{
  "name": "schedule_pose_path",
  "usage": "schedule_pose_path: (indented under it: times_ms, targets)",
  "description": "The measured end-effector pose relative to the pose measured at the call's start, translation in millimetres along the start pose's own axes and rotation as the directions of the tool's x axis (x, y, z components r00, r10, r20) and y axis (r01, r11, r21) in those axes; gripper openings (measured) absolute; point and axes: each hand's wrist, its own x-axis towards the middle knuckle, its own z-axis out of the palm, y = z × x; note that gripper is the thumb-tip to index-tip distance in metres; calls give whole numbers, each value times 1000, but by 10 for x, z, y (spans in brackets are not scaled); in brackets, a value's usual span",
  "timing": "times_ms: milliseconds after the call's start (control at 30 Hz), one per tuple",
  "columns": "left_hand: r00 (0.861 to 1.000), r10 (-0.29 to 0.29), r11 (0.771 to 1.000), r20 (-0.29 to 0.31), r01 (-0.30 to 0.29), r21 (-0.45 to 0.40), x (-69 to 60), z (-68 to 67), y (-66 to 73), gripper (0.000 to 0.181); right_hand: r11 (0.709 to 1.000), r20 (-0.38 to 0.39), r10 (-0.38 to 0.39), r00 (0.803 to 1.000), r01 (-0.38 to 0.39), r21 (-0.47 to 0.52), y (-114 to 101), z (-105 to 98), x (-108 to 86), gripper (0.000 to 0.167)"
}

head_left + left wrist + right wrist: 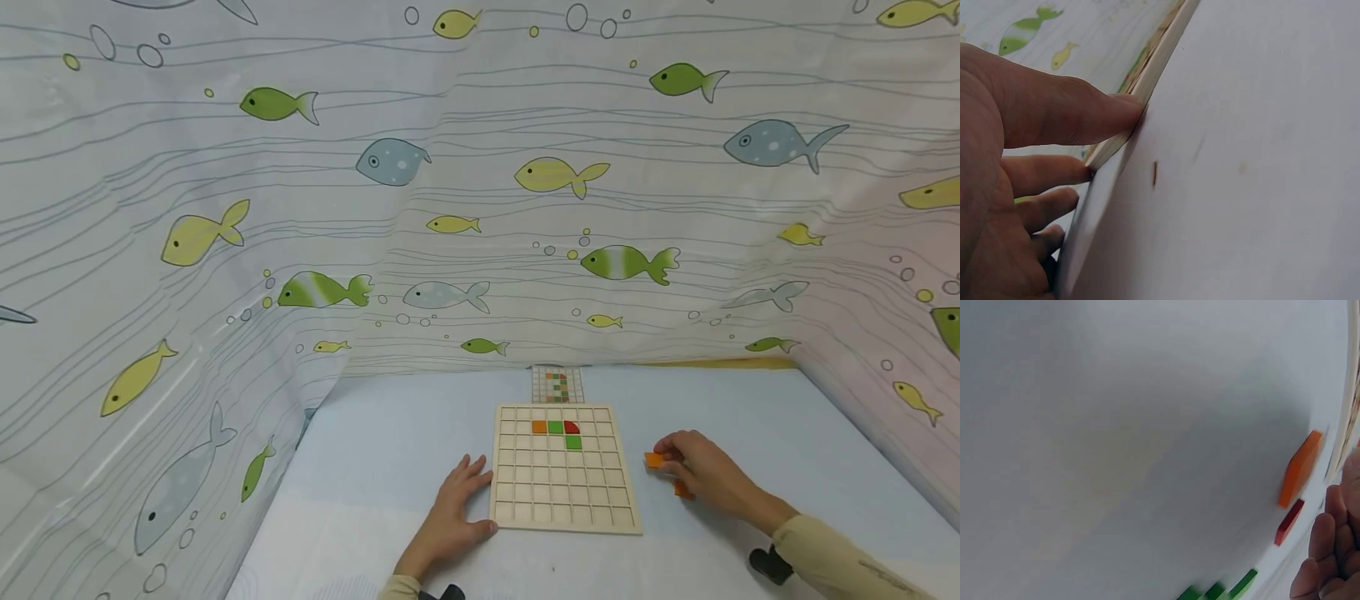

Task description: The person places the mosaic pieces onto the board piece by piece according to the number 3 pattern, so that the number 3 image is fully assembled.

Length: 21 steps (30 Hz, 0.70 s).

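Note:
A wooden grid board [525, 481] lies on the table with an orange tile [539, 427], a green tile [555, 427] and a red-marked tile [572, 427] in one row, and another green tile [573, 442] below the red one. The left hand [452, 518] touches the board's left side, fingers spread, its thumb [1104, 119] against the edge at the near corner. Right of the board, the right hand [701, 473] pinches an orange tile [655, 460] at its fingertips. A second orange tile [682, 489] is partly hidden beneath that hand.
A small card with a grid pattern [557, 385] stands or lies just behind the board; which, I cannot tell. The right wrist view shows loose orange [1300, 469], red [1289, 522] and green pieces [1244, 584] near the right hand. Fish-printed cloth [480, 250] surrounds the table.

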Motion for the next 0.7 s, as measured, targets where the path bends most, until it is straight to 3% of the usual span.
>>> schedule_pose_path:
  times_ms: [400,700]
  targets:
    - [1000,13,1000,-14,-13,-3,-20,-24,15,74,997,29,-50,998,48,67,-343,215,285,18]
    - [1000,8,1000,-10,-8,-28,-22,-22,20,74,992,41,-44,998,38,120,-544,321,426,19]
